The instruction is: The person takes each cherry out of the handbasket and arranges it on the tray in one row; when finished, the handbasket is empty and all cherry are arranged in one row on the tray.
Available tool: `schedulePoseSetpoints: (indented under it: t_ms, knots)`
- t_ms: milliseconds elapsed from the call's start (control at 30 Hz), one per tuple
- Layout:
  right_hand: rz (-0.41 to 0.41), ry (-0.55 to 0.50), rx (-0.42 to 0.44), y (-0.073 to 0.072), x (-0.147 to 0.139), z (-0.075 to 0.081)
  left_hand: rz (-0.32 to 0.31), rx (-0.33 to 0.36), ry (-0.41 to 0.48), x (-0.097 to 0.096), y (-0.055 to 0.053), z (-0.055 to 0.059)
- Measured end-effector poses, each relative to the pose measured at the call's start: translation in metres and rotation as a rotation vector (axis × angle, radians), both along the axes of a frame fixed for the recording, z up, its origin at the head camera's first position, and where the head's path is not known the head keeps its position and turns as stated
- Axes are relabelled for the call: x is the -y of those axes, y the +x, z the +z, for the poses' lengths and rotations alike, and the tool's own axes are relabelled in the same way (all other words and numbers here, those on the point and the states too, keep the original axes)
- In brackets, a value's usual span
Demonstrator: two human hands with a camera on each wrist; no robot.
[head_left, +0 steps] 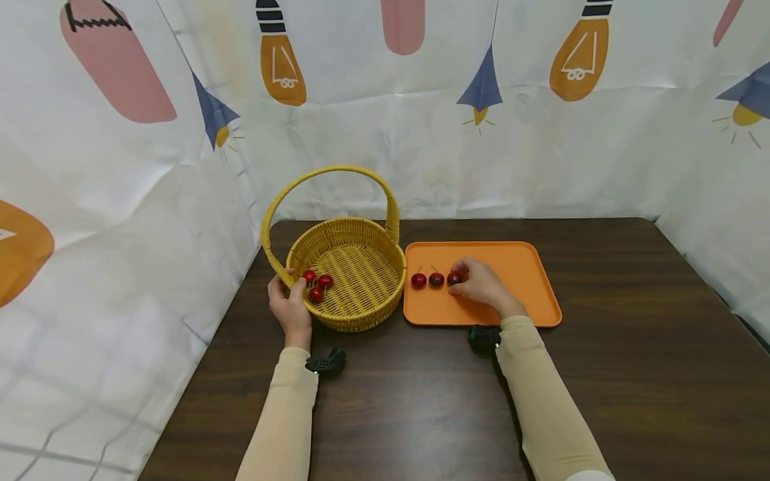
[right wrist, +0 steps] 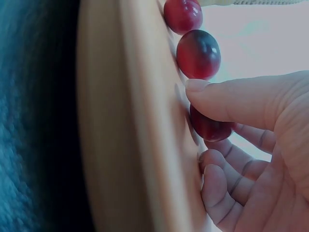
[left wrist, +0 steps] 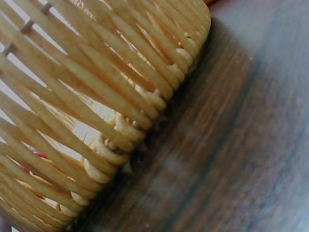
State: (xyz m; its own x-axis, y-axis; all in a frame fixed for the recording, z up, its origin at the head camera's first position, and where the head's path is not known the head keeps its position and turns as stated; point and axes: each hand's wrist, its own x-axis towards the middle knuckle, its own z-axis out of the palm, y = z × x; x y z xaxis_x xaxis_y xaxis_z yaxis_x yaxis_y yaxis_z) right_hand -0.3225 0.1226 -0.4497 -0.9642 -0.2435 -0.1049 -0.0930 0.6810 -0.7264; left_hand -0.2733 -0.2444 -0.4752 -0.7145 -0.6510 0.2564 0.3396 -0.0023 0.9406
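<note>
On the orange tray (head_left: 505, 284), dark red cherries stand in a row: a left one (head_left: 418, 280), a middle one (head_left: 436, 280) and a right one (head_left: 454, 277). My right hand (head_left: 481, 286) pinches the right cherry (right wrist: 211, 124) between thumb and fingers, low at the tray's surface in the right wrist view. To the left is a yellow woven basket (head_left: 361, 321) with a tall handle. Its left rim, near the handle's foot, is gripped by my left hand (head_left: 291, 312). Three red cherries (head_left: 325, 281) lie inside, close to that hand. The basket's wall (left wrist: 96, 72) fills much of the left wrist view.
Basket and tray stand side by side on a dark brown wooden table (head_left: 409, 407), toward its back edge. A white printed cloth (head_left: 397, 140) hangs behind and at the sides. The arched basket handle (head_left: 337, 169) rises above the basket.
</note>
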Motion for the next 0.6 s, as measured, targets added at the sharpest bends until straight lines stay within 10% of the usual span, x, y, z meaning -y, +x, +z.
schedulePoseSetpoints:
  t_ms: [600]
  knots:
    - [0.014, -0.022, -0.023, 0.006, -0.006, 0.018, 0.016, -0.008, -0.033, 0.001, 0.000, -0.002]
